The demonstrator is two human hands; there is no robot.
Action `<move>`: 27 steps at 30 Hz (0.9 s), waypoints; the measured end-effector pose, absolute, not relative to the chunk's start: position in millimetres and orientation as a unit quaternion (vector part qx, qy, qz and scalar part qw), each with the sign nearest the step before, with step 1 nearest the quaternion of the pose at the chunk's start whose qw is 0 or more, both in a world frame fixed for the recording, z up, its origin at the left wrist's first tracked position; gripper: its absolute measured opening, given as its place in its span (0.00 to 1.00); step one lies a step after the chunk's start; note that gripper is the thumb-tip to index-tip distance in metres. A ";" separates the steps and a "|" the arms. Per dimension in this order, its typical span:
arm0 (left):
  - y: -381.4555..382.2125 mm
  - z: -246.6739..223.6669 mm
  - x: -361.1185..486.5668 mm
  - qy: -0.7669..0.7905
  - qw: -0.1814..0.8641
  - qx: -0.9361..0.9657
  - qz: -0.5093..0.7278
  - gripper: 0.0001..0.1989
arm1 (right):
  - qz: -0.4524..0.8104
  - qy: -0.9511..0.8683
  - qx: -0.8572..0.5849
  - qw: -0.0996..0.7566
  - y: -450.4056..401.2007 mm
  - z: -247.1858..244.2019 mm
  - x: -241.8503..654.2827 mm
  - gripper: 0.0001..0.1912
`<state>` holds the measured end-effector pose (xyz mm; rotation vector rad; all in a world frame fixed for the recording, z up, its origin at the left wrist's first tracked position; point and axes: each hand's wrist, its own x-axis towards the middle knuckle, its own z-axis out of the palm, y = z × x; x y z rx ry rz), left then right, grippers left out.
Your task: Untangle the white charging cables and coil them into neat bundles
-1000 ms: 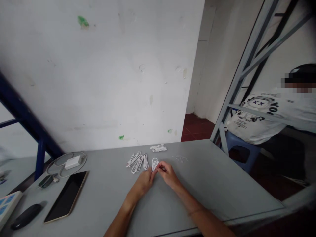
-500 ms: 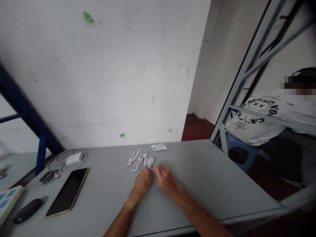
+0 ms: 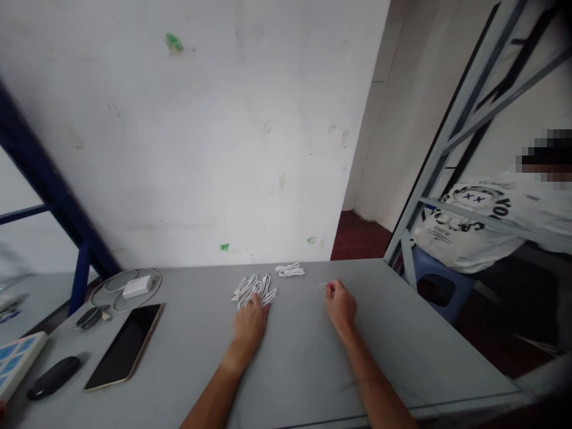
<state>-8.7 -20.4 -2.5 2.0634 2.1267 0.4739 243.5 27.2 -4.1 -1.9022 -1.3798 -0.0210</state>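
Observation:
Several coiled white cables (image 3: 243, 288) lie bunched on the grey table. My left hand (image 3: 250, 322) is over their near side, its fingers bent onto one of the coils; the fingertips are partly hidden. To the right, my right hand (image 3: 342, 307) is closed in a pinch just above the table. Thin white strands (image 3: 322, 288) show at its fingertips, and the fist covers the rest of them. A separate white cable bundle (image 3: 290, 270) sits farther back, between the two hands and touched by neither.
At left are a dark phone or tablet (image 3: 125, 347), a black mouse (image 3: 53, 378), a white adapter (image 3: 137, 287) with its cord, and a white power strip (image 3: 20, 363). A wall stands behind the table. Beyond the metal frame (image 3: 413, 208), a person (image 3: 473, 220) sits on a blue stool.
My hands, close together before with a thin strand between them, have parted. The right moved right to the strands on the table; the left shifted slightly left onto the cables.

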 end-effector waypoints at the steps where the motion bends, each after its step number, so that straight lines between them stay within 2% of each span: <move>1: -20.8 -2.8 -9.4 0.716 0.050 0.680 0.151 0.19 | -0.013 -0.537 -0.767 0.351 28.6 -5.6 249.0 0.06; 4: -22.7 -2.4 -8.9 0.731 -0.007 0.671 0.124 0.22 | -0.034 -0.532 -0.794 0.293 32.7 -8.6 255.4 0.08; 8: -16.7 -2.3 -9.8 0.738 -0.020 0.662 0.126 0.16 | -0.072 -0.576 -0.761 0.290 45.2 -5.1 244.1 0.16; 12: -5.7 -1.8 -18.6 0.748 -0.027 0.645 0.156 0.14 | -0.016 -0.719 -0.660 0.217 66.7 1.7 217.4 0.18; 15: -3.7 0.0 -22.8 0.724 -0.040 0.658 0.203 0.13 | 0.002 -0.753 -0.630 0.187 82.7 4.6 199.2 0.21; 21: -7.1 0.3 -19.6 0.647 -0.012 0.715 0.265 0.13 | 0.017 -0.761 -0.621 0.185 95.5 7.4 184.5 0.13; 27: -6.5 -4.6 -16.2 0.585 0.023 0.742 0.327 0.13 | 0.052 -0.732 -0.636 0.237 65.1 -1.7 179.1 0.10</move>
